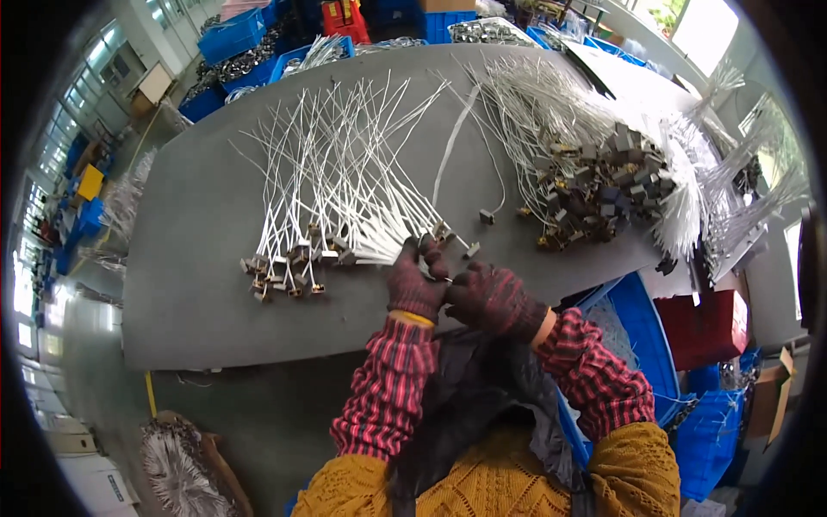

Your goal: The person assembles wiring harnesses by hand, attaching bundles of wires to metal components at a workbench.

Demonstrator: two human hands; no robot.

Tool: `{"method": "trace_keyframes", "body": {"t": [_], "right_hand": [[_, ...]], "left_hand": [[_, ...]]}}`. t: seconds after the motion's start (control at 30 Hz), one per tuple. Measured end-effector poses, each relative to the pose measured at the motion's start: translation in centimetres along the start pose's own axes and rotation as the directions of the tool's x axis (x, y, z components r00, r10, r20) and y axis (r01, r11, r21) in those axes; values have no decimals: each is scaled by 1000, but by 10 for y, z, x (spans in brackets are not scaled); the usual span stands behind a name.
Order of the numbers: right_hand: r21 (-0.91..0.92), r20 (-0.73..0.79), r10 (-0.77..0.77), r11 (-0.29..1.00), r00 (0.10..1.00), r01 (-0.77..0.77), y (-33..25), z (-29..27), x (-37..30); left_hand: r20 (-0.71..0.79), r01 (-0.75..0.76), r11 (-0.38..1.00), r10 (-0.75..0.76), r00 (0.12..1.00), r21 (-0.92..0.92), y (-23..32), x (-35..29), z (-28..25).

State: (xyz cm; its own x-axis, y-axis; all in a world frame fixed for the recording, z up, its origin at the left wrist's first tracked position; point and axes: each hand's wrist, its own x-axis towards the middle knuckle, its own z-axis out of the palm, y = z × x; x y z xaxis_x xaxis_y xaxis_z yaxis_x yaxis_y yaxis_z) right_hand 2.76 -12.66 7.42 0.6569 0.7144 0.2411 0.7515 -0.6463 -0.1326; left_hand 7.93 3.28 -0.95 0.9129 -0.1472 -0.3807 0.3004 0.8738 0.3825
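Both my hands wear dark knitted gloves and meet at the table's near edge. My left hand [417, 283] is closed with thumb and fingers pinched, at the end of a fan of white cables [372, 234]. Close beside it, my right hand [494, 300] is closed too, its fingertips turned toward the left. A small pale piece shows between the two hands; the fingers hide most of it. Small grey and brass-coloured connectors [293, 269] cap the near ends of the spread cables. One cable with a dark connector [487, 217] lies apart, beyond my right hand.
A grey table [215, 319] holds the cables. A large heap of connectors [603, 185] with pale wires lies on its right. Blue bins [711, 439] and a red box [706, 329] stand at the right; more blue bins [233, 36] line the back. A wire bundle [185, 470] lies lower left.
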Motion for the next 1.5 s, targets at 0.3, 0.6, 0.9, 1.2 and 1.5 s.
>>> {"method": "trace_keyframes", "body": {"t": [0.3,0.6,0.9,1.2,1.5], "right_hand": [[884,68,687,294,723,-362,-80,-5,-195],[716,383,923,-318,-32,-621,-100,29,-452],[723,393,906,-410,-158,-556,-98,32,-504],[749,447,894,-358,28,-557,-71,22,-422],[888,377,664,-61,646,-455,-6,14,-2]], "left_hand": [[-456,-268,946,323,829,182,-50,-4,62],[61,-269,961,265,962,68,-49,-10,29],[-156,-353,931,364,918,94,6,-15,52],[112,-245,945,225,968,219,-3,-21,26],[366,-479,26,609,704,878,-52,3,-59]]}}
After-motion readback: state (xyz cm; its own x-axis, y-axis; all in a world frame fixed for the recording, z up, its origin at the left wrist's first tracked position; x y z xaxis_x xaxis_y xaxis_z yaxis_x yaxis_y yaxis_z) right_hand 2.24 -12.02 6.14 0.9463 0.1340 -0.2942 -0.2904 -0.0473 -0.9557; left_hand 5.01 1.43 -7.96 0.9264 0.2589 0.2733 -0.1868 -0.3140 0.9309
